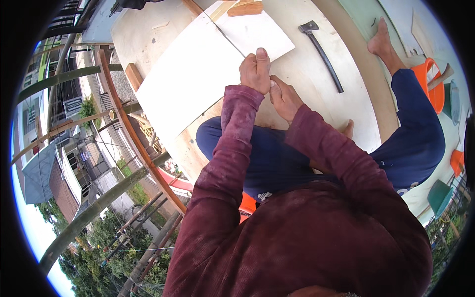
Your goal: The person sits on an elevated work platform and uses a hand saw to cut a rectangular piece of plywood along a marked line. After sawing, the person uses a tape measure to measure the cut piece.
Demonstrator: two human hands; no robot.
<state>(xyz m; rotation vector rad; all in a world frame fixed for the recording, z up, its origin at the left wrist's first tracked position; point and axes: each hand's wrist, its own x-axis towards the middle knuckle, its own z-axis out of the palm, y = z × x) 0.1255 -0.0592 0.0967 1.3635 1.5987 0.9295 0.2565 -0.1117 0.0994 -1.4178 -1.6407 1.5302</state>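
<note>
Both hands [269, 84] at white board's [198, 69] near edge, hatchet [321, 49] apart.

left hand [256, 72] fisted (thumb up) | right hand [284, 97] curled beside it

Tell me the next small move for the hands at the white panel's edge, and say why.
Probably draw the left hand along the dark line on the white panel. That hand is fisted right at the line's near end, the right hand lies beside it on the plywood, and the line runs on across the panel.
</note>
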